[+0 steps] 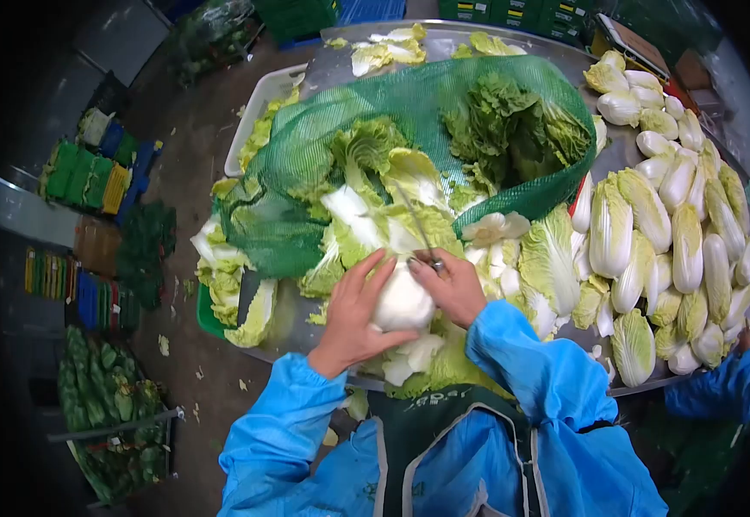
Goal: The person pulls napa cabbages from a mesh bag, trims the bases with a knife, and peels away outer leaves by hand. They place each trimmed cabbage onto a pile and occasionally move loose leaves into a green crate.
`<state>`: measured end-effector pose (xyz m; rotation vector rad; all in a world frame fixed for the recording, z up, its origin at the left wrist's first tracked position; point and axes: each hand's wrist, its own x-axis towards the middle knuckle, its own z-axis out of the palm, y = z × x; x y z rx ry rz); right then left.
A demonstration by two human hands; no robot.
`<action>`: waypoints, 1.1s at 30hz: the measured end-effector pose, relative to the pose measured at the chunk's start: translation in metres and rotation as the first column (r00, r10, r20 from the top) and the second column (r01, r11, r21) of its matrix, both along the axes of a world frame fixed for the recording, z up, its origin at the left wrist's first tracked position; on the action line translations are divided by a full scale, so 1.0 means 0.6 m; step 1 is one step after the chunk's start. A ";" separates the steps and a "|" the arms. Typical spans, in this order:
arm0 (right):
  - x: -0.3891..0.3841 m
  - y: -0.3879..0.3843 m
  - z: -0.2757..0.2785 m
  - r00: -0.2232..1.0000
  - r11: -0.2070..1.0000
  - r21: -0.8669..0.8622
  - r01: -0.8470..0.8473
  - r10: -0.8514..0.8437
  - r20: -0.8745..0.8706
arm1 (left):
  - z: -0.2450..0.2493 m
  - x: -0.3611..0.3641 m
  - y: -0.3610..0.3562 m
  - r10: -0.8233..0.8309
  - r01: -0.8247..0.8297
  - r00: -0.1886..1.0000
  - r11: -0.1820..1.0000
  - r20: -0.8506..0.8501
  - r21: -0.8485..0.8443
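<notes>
A napa cabbage [404,298] lies with its white base toward me, among loose leaves. My left hand [356,312] is wrapped round its left side, thumb along the near edge. In my right hand [454,289] is a knife [415,215], its thin blade pointing away from me over the leaves. The right fingers are closed on its handle, close beside the cabbage base. Just beyond both hands, a green mesh bag [306,129] lies open across the table with dark green cabbage leaves [513,129] inside.
Many trimmed napa cabbages [642,224] are piled along the right of the metal table [556,69]. A white bin [259,108] and a green crate [211,312] holding leaves stand at the left edge. Another person's blue sleeve [728,375] shows at right. Filled mesh bags [103,405] sit on the floor.
</notes>
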<state>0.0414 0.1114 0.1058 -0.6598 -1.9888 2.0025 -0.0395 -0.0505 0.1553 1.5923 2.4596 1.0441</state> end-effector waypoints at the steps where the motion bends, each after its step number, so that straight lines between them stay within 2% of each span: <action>1: 0.005 -0.005 -0.004 1.000 1.000 -0.005 -0.011 0.011 0.010 | -0.007 0.007 -0.005 0.011 -0.011 1.000 1.000 0.010 -0.005; 3: -0.001 -0.001 -0.005 0.994 0.994 0.102 0.032 -0.042 0.098 | -0.019 0.001 -0.009 0.000 0.002 0.993 1.000 0.121 -0.022; 4: 0.006 0.020 0.006 0.970 0.990 0.137 -0.031 -0.004 0.245 | -0.022 -0.002 -0.022 0.014 -0.011 0.992 1.000 0.126 -0.027; 5: 0.014 0.040 -0.064 0.974 0.986 0.156 0.063 -0.095 0.205 | -0.026 -0.003 -0.040 0.021 -0.018 0.992 0.999 0.127 -0.030; 6: 0.030 0.068 -0.095 0.974 0.978 0.195 0.079 -0.117 0.195 | -0.030 -0.007 -0.057 0.065 -0.064 0.983 0.998 0.174 -0.012; 7: 0.041 0.083 -0.080 0.962 0.972 0.225 0.074 -0.129 0.241 | -0.036 -0.012 -0.072 0.106 -0.110 0.970 0.994 0.219 0.007; 9: 0.056 0.079 -0.015 0.905 0.990 0.031 0.135 -0.136 0.404 | -0.051 -0.011 -0.099 0.166 -0.169 0.946 0.985 0.278 -0.013; 10: 0.057 0.064 0.004 0.905 0.992 0.030 0.125 -0.126 0.407 | -0.058 -0.011 -0.110 0.175 -0.216 0.800 0.976 0.574 0.004; 11: 0.055 0.041 0.020 0.964 0.996 0.067 0.060 -0.075 0.255 | -0.059 -0.013 -0.119 0.150 -0.263 0.572 0.965 0.807 0.007; 12: 0.051 0.018 0.031 0.995 0.994 0.113 0.004 -0.015 0.098 | -0.051 -0.020 -0.127 0.152 -0.281 0.509 0.960 0.847 -0.003; 13: 0.043 -0.003 0.040 0.996 0.988 0.142 -0.069 0.061 0.057 | -0.052 -0.026 -0.132 0.155 -0.285 0.510 0.959 0.846 -0.004; 15: 0.024 -0.024 -0.009 0.963 0.957 0.128 -0.260 0.247 0.106 | -0.065 -0.030 -0.144 0.289 -0.288 0.154 0.928 0.945 -0.237; 16: 0.018 -0.023 -0.039 0.961 0.955 0.127 -0.267 0.256 0.101 | -0.071 -0.024 -0.150 0.219 -0.272 0.081 0.943 0.972 -0.189; 17: 0.012 -0.012 -0.072 0.945 0.950 0.153 -0.272 0.234 0.227 | -0.083 -0.020 -0.163 0.222 -0.280 0.084 0.941 0.971 -0.191; 18: 0.008 0.001 -0.103 0.915 0.944 0.178 -0.278 0.204 0.349 | -0.099 -0.015 -0.181 0.214 -0.310 -0.030 0.927 0.976 -0.213; 19: 0.006 0.015 -0.114 0.911 0.946 0.209 -0.247 0.153 0.383 | -0.111 -0.006 -0.198 0.200 -0.337 -0.142 0.911 0.969 -0.237; 20: 0.014 0.029 -0.121 0.904 0.954 0.155 -0.257 0.180 0.388 | -0.119 0.010 -0.208 0.082 -0.390 -0.220 0.906 0.972 -0.164; 21: 0.020 0.034 -0.103 0.895 0.960 0.096 -0.264 0.206 0.396 | -0.131 0.029 -0.219 0.084 -0.395 -0.218 0.904 0.972 -0.167; 22: 0.021 0.026 -0.091 0.896 0.961 0.091 -0.260 0.205 0.394 | -0.141 0.045 -0.227 -0.085 -0.481 -0.334 0.872 0.939 -0.092; 23: 0.020 0.014 -0.078 0.957 0.968 0.132 -0.212 0.178 0.229 | -0.148 0.052 -0.230 -0.258 -0.566 -0.424 0.824 0.868 -0.032; 24: 0.022 0.005 -0.061 0.987 0.973 0.167 -0.160 0.151 0.060 | -0.149 0.058 -0.229 -0.300 -0.545 -0.422 0.838 0.856 0.024; 25: 0.022 0.005 -0.030 0.988 0.973 0.171 -0.154 0.145 0.061 | -0.144 0.058 -0.221 -0.301 -0.540 -0.424 0.841 0.854 0.028; 26: 0.013 0.011 0.009 0.971 0.982 -0.101 -0.159 0.174 0.166 | -0.134 0.054 -0.208 -0.323 -0.507 -0.427 0.859 0.844 0.072; 27: 0.004 0.017 0.042 0.939 0.923 -0.363 -0.128 0.230 0.254 | -0.121 0.049 -0.193 -0.348 -0.474 -0.428 0.872 0.834 0.121; 28: -0.003 0.019 0.061 0.945 0.929 -0.357 -0.096 0.198 0.260 | -0.101 0.048 -0.173 -0.356 -0.473 -0.422 0.871 0.834 0.133; 30: -0.008 0.032 0.079 0.964 0.948 -0.293 -0.123 0.185 0.194 | -0.066 0.049 -0.131 -0.196 -0.362 -0.238 0.927 0.951 0.100; 32: -0.012 0.040 0.100 0.987 0.986 -0.118 -0.119 0.130 0.093 | -0.069 0.056 -0.104 -0.201 -0.369 -0.249 0.924 0.947 0.099; 33: -0.008 0.046 0.105 0.989 0.988 -0.112 -0.107 0.118 0.092 | -0.068 0.058 -0.088 -0.200 -0.372 -0.265 0.924 0.943 0.091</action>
